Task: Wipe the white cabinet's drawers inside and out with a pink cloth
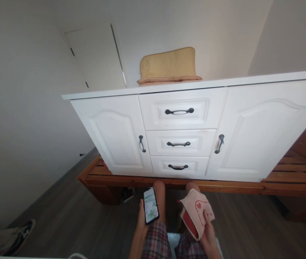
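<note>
My left hand (141, 216) is wrapped round a smartphone (151, 205) with its screen lit, showing a pale green and white picture. It is held above my left thigh, screen up. In my right hand (208, 230) is a white cloth (196, 207) with a red line drawing on it and a red inner side (190, 226) showing at the lower left. My thumb lies on top of the cloth; the other fingers are hidden beneath it. Whether the cloth is a pouch or a folded towel I cannot tell.
A white cabinet (178, 135) with doors and three drawers stands ahead on a wooden slatted frame (223, 186). On its top rests a folded yellow mat (169, 64). Another person's shoe (24, 232) shows at lower left. My knees nearly reach the frame.
</note>
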Available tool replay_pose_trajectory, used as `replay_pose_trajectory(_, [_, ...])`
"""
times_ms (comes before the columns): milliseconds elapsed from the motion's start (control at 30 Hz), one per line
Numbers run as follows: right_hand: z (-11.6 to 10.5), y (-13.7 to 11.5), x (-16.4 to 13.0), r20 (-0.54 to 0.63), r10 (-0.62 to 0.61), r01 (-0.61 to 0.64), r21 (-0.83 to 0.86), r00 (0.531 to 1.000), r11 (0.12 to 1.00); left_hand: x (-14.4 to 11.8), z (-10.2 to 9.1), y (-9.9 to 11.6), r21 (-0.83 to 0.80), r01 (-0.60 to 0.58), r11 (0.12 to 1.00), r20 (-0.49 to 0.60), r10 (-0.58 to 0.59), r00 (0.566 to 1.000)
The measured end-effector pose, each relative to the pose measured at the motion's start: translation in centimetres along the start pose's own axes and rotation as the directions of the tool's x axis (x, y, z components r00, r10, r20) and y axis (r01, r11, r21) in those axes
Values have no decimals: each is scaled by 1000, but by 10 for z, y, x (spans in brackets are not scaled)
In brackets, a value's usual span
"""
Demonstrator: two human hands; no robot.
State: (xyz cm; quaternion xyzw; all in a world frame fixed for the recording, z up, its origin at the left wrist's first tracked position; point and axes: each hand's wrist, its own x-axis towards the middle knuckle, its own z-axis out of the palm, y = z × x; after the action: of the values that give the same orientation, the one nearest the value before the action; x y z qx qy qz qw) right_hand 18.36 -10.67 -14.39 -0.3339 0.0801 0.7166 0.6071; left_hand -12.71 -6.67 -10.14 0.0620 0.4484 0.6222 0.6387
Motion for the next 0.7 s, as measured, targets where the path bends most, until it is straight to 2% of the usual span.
replay_pose_trajectory(133, [5, 1, -5, 18, -16, 15, 15, 1000, 1000, -9, 4, -15, -82, 69, 994, 204, -51, 978])
replay_pose_trajectory(233, [14, 1, -11, 29, -4, 3, 53, 1000, 999, -10, 4, -28, -116, 110, 987, 295, -72, 953])
replay_pose_trajectory(333, [20, 0, -15, 38, 6, -9, 71, 999, 997, -6, 0, -36, -141, 127, 982, 348, -71, 935])
replay_pose_trajectory(700, [25, 0, -20, 41, 6, -8, 52, 999, 999, 6, -14, -38, -125, 206, 971, 461, -127, 878])
